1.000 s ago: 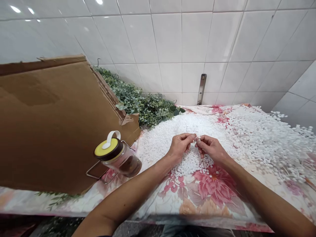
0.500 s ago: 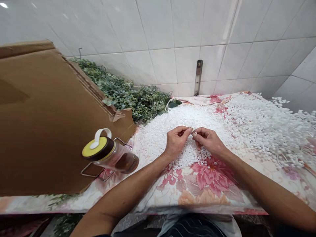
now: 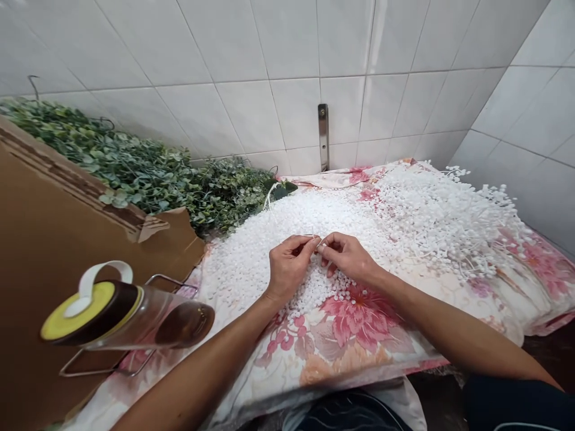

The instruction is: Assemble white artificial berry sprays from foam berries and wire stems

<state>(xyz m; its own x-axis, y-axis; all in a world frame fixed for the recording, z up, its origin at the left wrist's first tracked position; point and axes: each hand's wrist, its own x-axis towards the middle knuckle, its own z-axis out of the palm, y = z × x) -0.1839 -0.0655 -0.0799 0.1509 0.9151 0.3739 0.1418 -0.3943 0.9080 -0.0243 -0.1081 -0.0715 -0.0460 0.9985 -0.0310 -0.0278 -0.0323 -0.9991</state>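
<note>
My left hand (image 3: 290, 266) pinches a thin white stem (image 3: 306, 235) between thumb and fingers. Fingertip to fingertip with it, my right hand (image 3: 348, 256) is closed on a small white bead (image 3: 320, 247), partly covered by the fingers. Both hands are just above a wide heap of loose white beads (image 3: 242, 257) spread over a floral cloth (image 3: 359, 353). On the right lies a pile of white beaded sprays (image 3: 449, 215), their thin stems tangled together.
A cardboard box (image 3: 40, 239) stands at the left, with green artificial foliage (image 3: 148, 167) behind it. Nearer me, a lidded bottle (image 3: 148, 317) tilts in a wire holder (image 3: 101, 372). A metal bracket (image 3: 323, 137) is fixed to the tiled wall (image 3: 242, 114) at the back.
The view has turned to the right, so the box, bottle and heap appear farther left. Both hands stay pinched together over the beads, with only slight finger movement.
</note>
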